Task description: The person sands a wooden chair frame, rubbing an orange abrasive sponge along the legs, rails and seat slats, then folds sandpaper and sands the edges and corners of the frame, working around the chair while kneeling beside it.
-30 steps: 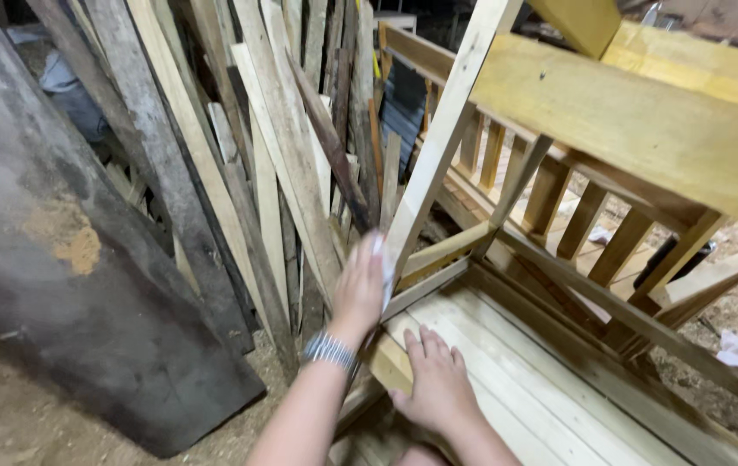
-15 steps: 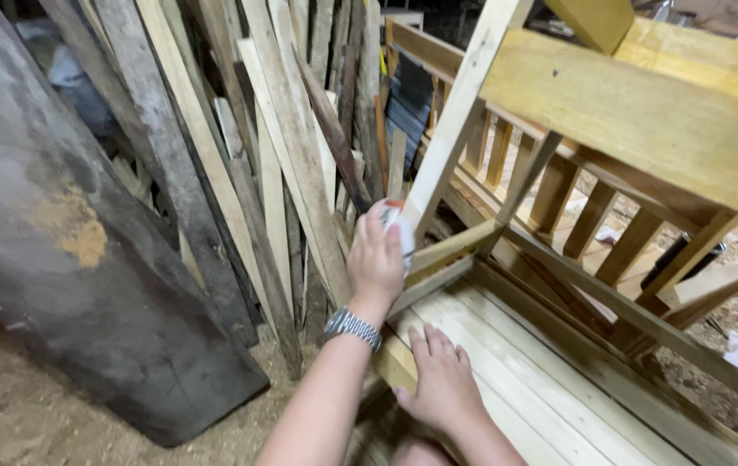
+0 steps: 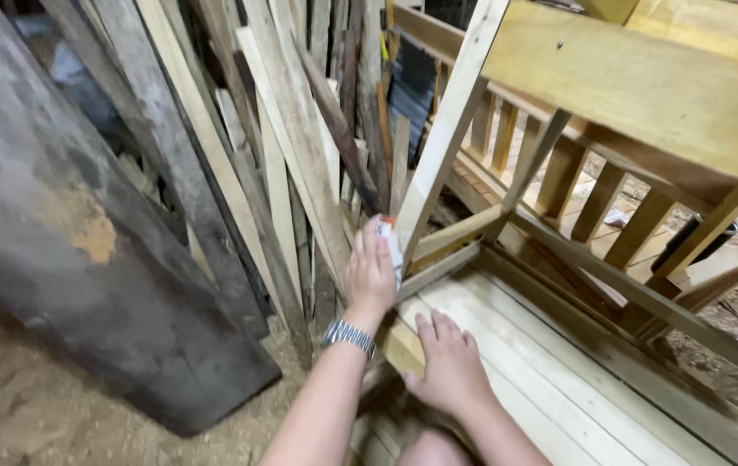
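Observation:
My left hand, with a metal wristwatch on it, presses a small white pad with an orange edge against the slanted pale leg of an overturned wooden furniture frame. My right hand lies flat, fingers spread, on the corner of the frame's pale slatted panel, just below the left hand. Two thin rails join the leg right beside the pad.
Many rough planks lean upright behind the leg. A wide dark weathered board slants at the left. A broad yellowish board spans the upper right above a row of balusters. Sawdust covers the floor.
My left hand has shifted slightly along the leg and the white pad now shows under its fingertips. My right hand stays on the panel's corner. The view has tilted a little.

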A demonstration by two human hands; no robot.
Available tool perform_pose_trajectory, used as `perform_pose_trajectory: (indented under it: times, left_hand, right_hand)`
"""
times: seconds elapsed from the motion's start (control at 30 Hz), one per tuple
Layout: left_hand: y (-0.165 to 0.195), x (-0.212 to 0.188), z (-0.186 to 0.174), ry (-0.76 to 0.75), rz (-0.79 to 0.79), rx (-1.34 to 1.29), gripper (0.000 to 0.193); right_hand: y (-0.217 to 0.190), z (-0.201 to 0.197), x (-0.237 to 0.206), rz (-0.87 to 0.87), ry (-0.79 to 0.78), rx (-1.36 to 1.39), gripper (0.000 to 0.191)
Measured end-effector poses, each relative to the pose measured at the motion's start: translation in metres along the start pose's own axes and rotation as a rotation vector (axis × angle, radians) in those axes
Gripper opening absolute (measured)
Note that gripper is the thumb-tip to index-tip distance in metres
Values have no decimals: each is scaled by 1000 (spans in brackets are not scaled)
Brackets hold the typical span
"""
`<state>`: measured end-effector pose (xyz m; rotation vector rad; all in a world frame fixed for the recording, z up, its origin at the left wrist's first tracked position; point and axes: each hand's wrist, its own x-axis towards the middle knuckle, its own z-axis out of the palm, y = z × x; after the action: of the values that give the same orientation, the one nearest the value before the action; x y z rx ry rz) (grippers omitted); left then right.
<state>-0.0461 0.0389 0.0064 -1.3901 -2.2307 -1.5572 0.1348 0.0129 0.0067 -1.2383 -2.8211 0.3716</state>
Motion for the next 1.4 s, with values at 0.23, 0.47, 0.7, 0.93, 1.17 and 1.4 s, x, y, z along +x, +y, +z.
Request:
perform_pose_trajectory:
  times: [0.23,0.47,0.7,0.93,1.17,1.4]
  left_hand:
    - [-36,-53,-23,-362,-446,-71,53]
    - [8,18,-12,-228,-191,-223,58]
    - [-24,-47,-24,-252,-274,-148,58]
    - [-8,-2,-3,-54,60,-198,57]
    - [-9,-26,-14,-173,-123,-234,61]
    - [-7,1,2,-105,42,-439,63]
  right_hand:
    - [0,-11,-9,24,-38,21,97]
    - [-6,-15,-11,21,-30,31,92]
    - [-5,-21,-11,26,-53,61,95]
    - [-4,-13,-9,26,-53,54,93]
    - [-4,-18,-8,44,-69,56,94]
    - [-2,-17,-11,37,-78,41,94]
